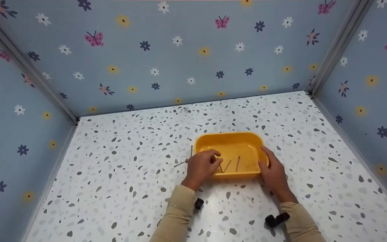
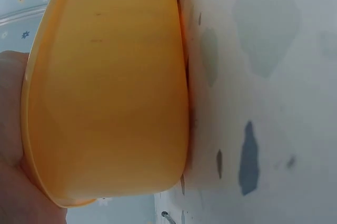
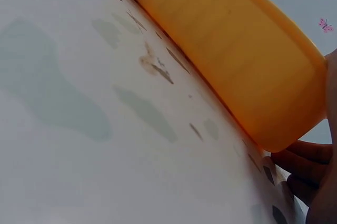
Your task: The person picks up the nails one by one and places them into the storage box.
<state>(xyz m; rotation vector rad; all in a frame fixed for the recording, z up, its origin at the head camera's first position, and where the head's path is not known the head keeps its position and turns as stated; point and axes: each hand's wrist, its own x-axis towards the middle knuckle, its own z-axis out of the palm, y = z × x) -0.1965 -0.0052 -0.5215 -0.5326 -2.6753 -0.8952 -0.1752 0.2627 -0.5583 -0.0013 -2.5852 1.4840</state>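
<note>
My right hand (image 1: 274,173) grips the right end of a yellow plastic tray (image 1: 230,174), thumb at the inner wall and fingers outside. In the right wrist view its fingers (image 3: 303,163) lie by the tray's lower corner. Over the tray's left end is my left hand (image 1: 202,166), fingers curled, thumb and forefinger tips close together. A thin nail (image 1: 221,169) shows just below those tips; I cannot tell whether they pinch it. Two more nails, a middle one (image 1: 227,165) and a right one (image 1: 238,164), lie inside the tray.
Outside the tray's left end, one nail (image 1: 180,164) and another nail (image 1: 191,151) lie on the speckled white table (image 1: 129,201). Blue flowered panels, including a back panel (image 1: 180,60), stand on three sides. Black devices, one of them a wrist camera (image 1: 275,220), sit at both wrists.
</note>
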